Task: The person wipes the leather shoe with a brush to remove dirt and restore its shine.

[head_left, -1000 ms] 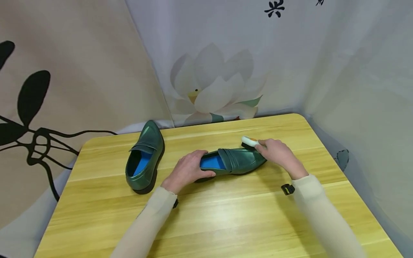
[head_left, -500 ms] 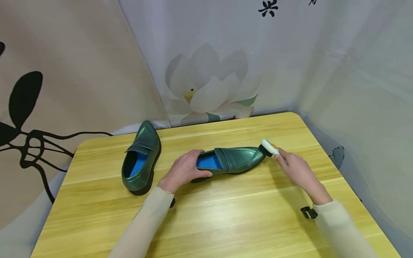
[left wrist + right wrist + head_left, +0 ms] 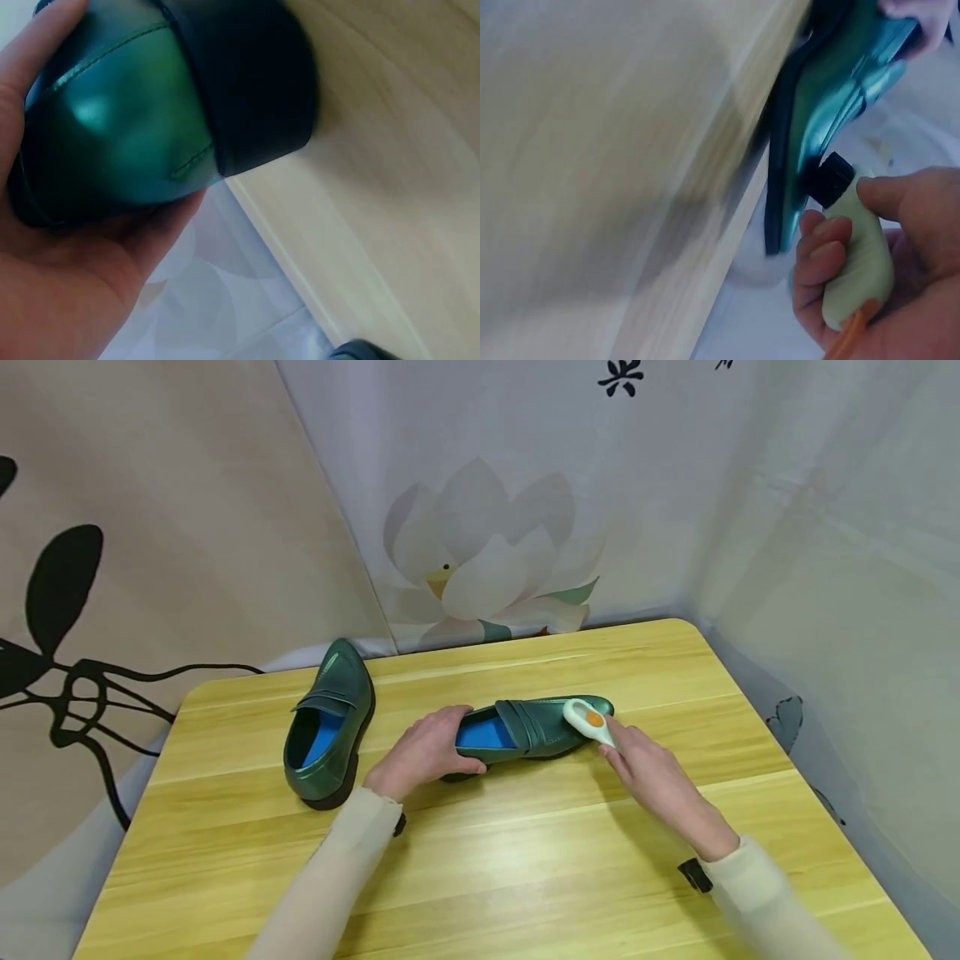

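Note:
A green loafer [image 3: 551, 727] with a blue insole lies on its sole, toe to the right. My left hand [image 3: 427, 752] grips it round the heel; in the left wrist view the thumb and fingers wrap the shiny green heel [image 3: 127, 112] above its black sole. My right hand [image 3: 660, 781] holds a small white brush [image 3: 588, 720] with an orange spot on its back, over the loafer's toe. Dark bristles [image 3: 831, 178] meet the upper in the right wrist view, where fingers curl round the pale handle [image 3: 859, 262], which has an orange cord.
The matching green loafer [image 3: 330, 727] stands at the left of the wooden table [image 3: 525, 860], toe toward the back edge. Behind the table hangs a pale cloth [image 3: 487, 527] with a printed lotus.
The brush went from the upper's far side to the toe tip, then back left onto the top of the toe, turning its back upward. My left hand keeps its grip on the heel.

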A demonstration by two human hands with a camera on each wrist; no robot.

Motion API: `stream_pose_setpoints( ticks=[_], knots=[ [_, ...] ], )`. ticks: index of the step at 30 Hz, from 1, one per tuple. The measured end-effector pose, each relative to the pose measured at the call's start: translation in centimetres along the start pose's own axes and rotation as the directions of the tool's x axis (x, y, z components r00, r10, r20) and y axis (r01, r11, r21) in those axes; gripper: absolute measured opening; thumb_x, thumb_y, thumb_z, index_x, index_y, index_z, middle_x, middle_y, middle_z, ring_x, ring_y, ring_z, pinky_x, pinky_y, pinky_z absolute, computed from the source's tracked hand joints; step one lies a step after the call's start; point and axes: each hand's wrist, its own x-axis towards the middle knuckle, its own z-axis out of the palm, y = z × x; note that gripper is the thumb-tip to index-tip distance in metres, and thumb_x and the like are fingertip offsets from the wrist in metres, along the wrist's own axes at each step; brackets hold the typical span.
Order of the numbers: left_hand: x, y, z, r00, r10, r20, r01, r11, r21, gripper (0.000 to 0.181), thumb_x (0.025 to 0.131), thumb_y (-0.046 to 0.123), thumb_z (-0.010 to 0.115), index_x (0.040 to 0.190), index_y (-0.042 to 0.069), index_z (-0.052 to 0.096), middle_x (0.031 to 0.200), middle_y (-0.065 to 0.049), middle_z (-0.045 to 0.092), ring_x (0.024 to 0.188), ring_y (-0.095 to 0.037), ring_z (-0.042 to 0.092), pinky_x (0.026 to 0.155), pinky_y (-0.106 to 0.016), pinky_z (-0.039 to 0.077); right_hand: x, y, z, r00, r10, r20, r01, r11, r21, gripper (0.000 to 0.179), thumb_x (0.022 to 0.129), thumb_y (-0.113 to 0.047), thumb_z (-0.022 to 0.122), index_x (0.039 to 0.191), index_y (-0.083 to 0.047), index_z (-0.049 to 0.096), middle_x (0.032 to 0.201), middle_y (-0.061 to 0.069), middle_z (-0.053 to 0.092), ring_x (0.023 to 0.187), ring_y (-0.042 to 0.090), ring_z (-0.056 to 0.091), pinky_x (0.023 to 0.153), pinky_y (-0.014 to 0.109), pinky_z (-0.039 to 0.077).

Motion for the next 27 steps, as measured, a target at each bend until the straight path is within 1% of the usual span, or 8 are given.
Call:
stream_pose_setpoints(
  ticks=[9,14,16,18,21,24,26,27],
  knots=[
    [-0.1,0.0,0.7,0.993,0.061,-0.105,-0.055,0.997,0.059,0.081,0.082,0.046,0.087,0.145,0.005,0.057,0.141,-0.014,0.062,0.117,-0.031,0.064,0.101,-0.05,0.052,0.1,2.0,-1.9,0.994,0.11,-0.023,-0.109,0.993,0.043,0.052,0.109,-0.016,0.055,0.149,0.014,0.042,0.102,0.023,0.064,0.072,0.024,0.052,0.059,0.038,0.043],
    [0.1,0.1,0.8,0.975,0.137,-0.174,-0.12,0.987,0.105,0.075,0.082,0.039,0.089,0.142,0.007,0.059,0.138,-0.012,0.065,0.117,-0.029,0.066,0.1,-0.049,0.053,0.2,2.2,-2.4,0.988,0.151,-0.034,-0.148,0.986,0.08,0.053,0.11,-0.02,0.051,0.15,0.015,0.041,0.099,0.022,0.062,0.072,0.026,0.052,0.061,0.04,0.042],
    [0.2,0.2,0.8,0.957,0.2,-0.212,-0.17,0.974,0.152,0.073,0.081,0.035,0.091,0.14,0.006,0.06,0.138,-0.012,0.066,0.119,-0.029,0.066,0.101,-0.048,0.053,0.4,2.1,-2.5,0.987,0.156,-0.041,-0.152,0.984,0.093,0.054,0.111,-0.022,0.05,0.15,0.014,0.041,0.1,0.022,0.063,0.072,0.027,0.052,0.062,0.041,0.042],
    [0.5,0.3,0.8,0.927,0.275,-0.254,-0.223,0.951,0.215,0.072,0.079,0.032,0.093,0.138,0.005,0.061,0.137,-0.012,0.066,0.12,-0.03,0.066,0.101,-0.047,0.053,0.5,2.1,-2.5,0.986,0.156,-0.051,-0.151,0.984,0.092,0.054,0.111,-0.023,0.05,0.151,0.013,0.041,0.099,0.021,0.063,0.073,0.027,0.052,0.063,0.041,0.042],
    [1.1,0.3,1.0,0.868,0.387,-0.312,-0.284,0.901,0.328,0.071,0.079,0.03,0.093,0.137,0.004,0.062,0.137,-0.013,0.066,0.123,-0.029,0.064,0.104,-0.045,0.051,0.8,2.0,-2.4,0.986,0.156,-0.061,-0.149,0.984,0.096,0.054,0.111,-0.024,0.049,0.151,0.011,0.041,0.097,0.019,0.062,0.074,0.028,0.052,0.065,0.042,0.042],
    [1.8,0.0,1.4,0.813,0.461,-0.355,-0.308,0.859,0.41,0.07,0.08,0.028,0.093,0.138,0.004,0.062,0.138,-0.013,0.065,0.126,-0.03,0.062,0.109,-0.043,0.047,1.0,1.8,-2.3,0.985,0.161,-0.06,-0.154,0.982,0.107,0.055,0.111,-0.025,0.049,0.152,0.01,0.041,0.1,0.021,0.063,0.075,0.029,0.052,0.067,0.043,0.043],
    [2.2,-0.3,1.8,0.79,0.486,-0.373,-0.311,0.843,0.439,0.07,0.08,0.027,0.093,0.139,0.004,0.062,0.14,-0.013,0.064,0.128,-0.03,0.06,0.111,-0.042,0.045,1.1,1.5,-2.4,0.985,0.165,-0.056,-0.157,0.98,0.119,0.056,0.112,-0.027,0.048,0.153,0.01,0.04,0.107,0.024,0.064,0.077,0.029,0.053,0.068,0.043,0.043],
    [2.3,-0.4,2.0,0.784,0.491,-0.379,-0.311,0.84,0.444,0.071,0.079,0.026,0.093,0.139,0.004,0.061,0.141,-0.014,0.063,0.129,-0.03,0.059,0.112,-0.042,0.044,1.2,1.4,-2.4,0.985,0.168,-0.052,-0.16,0.979,0.124,0.057,0.112,-0.028,0.047,0.154,0.01,0.039,0.109,0.025,0.064,0.076,0.029,0.053,0.067,0.042,0.043]
  ],
)
